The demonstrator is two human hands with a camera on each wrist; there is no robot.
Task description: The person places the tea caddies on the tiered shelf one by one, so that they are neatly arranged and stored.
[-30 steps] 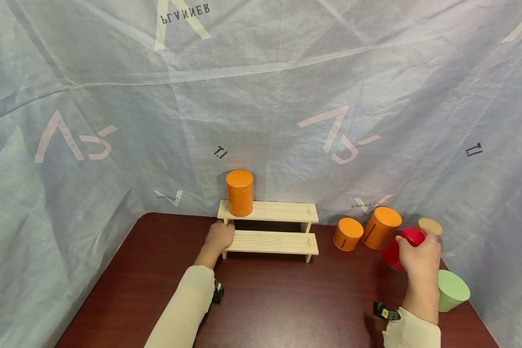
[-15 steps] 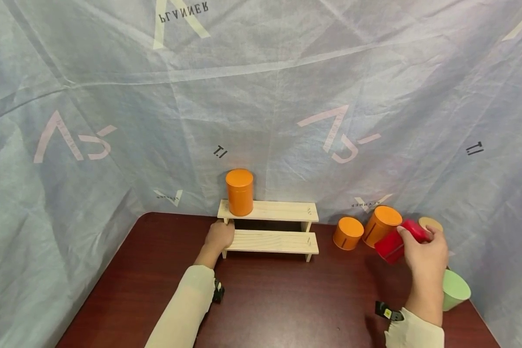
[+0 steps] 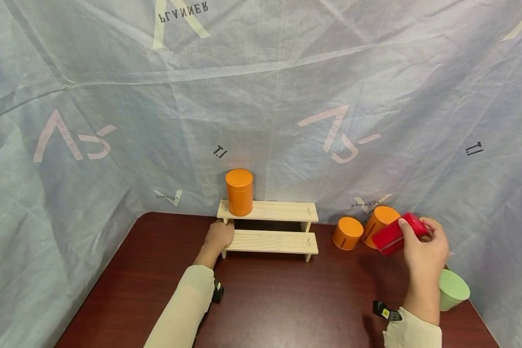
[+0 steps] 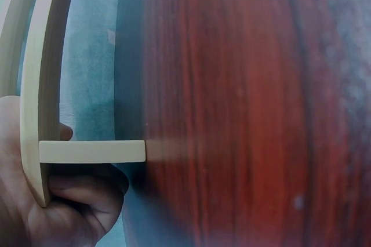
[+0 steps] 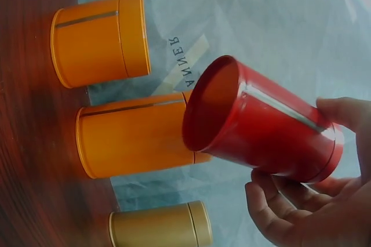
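A red tin (image 3: 390, 239) is held tilted above the table by my right hand (image 3: 427, 256). In the right wrist view, thumb and fingers grip the lidded end of this red tin (image 5: 266, 128), its base facing left. My left hand (image 3: 219, 237) holds the left end of a two-step wooden shelf (image 3: 271, 241). From the left wrist, fingers (image 4: 95, 198) are seen curled around the board beside the shelf's leg (image 4: 93, 151). On the upper step, at its left, stands a tall orange tin (image 3: 240, 195).
Right of the shelf stand a short orange tin (image 3: 348, 234) and a taller orange tin (image 3: 374, 229), the latter partly behind the red one. A gold tin (image 5: 156, 226) appears beside them in the right wrist view. A pale green container (image 3: 454, 290) stands near the right table edge, before the cloth wall.
My right hand has lifted the red tin upward and tipped it toward horizontal, with its base end swinging left. The left hand and the shelf have stayed in place.
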